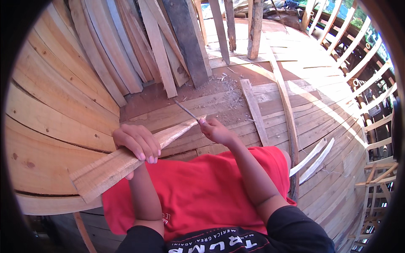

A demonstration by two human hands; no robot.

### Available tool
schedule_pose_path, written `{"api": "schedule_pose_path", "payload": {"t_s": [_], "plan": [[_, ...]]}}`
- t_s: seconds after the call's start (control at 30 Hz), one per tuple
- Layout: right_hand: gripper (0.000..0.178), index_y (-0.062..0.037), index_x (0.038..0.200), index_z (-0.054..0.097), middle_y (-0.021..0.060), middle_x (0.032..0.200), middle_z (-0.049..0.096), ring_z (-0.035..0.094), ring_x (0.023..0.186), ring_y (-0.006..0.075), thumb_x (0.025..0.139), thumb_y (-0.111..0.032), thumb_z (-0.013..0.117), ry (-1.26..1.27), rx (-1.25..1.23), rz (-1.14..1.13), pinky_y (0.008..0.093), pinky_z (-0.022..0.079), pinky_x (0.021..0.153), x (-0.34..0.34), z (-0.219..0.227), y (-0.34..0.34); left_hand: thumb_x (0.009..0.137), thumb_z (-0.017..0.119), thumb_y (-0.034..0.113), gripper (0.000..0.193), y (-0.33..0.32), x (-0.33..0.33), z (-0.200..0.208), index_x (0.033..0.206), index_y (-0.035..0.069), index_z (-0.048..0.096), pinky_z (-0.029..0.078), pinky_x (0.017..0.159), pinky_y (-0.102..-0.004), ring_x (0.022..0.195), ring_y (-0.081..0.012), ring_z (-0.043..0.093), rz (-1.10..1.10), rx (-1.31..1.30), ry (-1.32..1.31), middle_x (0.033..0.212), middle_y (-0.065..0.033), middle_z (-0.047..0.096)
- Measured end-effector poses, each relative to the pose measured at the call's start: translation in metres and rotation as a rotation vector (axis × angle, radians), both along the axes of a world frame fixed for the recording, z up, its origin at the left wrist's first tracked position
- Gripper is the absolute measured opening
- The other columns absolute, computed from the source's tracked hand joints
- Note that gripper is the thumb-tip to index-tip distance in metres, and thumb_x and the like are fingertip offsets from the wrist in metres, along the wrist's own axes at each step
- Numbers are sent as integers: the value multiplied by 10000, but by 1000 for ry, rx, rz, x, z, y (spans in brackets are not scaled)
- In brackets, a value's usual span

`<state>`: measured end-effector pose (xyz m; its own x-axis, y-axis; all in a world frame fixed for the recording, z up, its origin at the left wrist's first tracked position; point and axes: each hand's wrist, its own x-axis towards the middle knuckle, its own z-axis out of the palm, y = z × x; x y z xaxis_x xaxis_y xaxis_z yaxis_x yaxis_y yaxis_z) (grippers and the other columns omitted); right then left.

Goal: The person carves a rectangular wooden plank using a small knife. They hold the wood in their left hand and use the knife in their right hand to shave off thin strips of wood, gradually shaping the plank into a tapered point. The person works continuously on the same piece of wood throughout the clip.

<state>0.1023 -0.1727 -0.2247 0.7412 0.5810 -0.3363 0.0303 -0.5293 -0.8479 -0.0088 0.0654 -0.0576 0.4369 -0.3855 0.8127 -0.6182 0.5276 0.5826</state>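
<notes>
My left hand (137, 143) wraps over a tapered wooden piece (112, 168), which lies slanted across my lap. Its broad squared end points to the lower left, and its narrow end rises to my right hand. The fingers of my right hand (215, 130) are closed round a slim knife (187, 109), whose handle is hidden in the grip. Its thin dark blade points up and left, beside the narrow tip of the wood. Whether the blade touches the wood I cannot tell. Red cloth (202, 185) covers my legs beneath both hands.
Curved planks (55, 114) form a wall on the left. Several boards (158, 50) lean against it. Pale shavings (230, 86) litter the plank floor. A loose board (254, 111), a long strip (282, 97) and two pale curved pieces (314, 162) lie to the right. Upright ribs (358, 42) line the far right.
</notes>
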Motion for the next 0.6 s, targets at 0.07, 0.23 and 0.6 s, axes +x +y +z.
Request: {"api": "schedule_pose_path", "payload": {"t_s": [0.07, 0.23, 0.6], "plan": [[651, 63, 809, 650, 252, 806, 675, 653, 804, 411, 1011, -501, 394, -185, -173, -21, 479, 497, 771, 0, -9, 1, 721, 881, 326, 456, -1, 2, 4, 908, -20, 649, 589, 629, -397, 645, -273, 699, -37, 23, -5, 790, -165, 699], [691, 91, 900, 659, 279, 923, 684, 650, 914, 436, 998, -542, 401, -59, -32, 100, 489, 489, 831, 7, 41, 5, 721, 881, 324, 457, 9, -8, -3, 916, -21, 653, 591, 632, -399, 652, -277, 703, 24, 14, 20, 788, -159, 698], [692, 63, 1023, 671, 287, 1047, 658, 611, 1054, 431, 981, -568, 389, -35, -86, 78, 475, 479, 921, 1, 41, 10, 731, 875, 341, 453, 8, -12, -4, 903, -10, 646, 591, 625, -397, 650, -271, 702, 64, -9, 34, 798, -159, 698]]}}
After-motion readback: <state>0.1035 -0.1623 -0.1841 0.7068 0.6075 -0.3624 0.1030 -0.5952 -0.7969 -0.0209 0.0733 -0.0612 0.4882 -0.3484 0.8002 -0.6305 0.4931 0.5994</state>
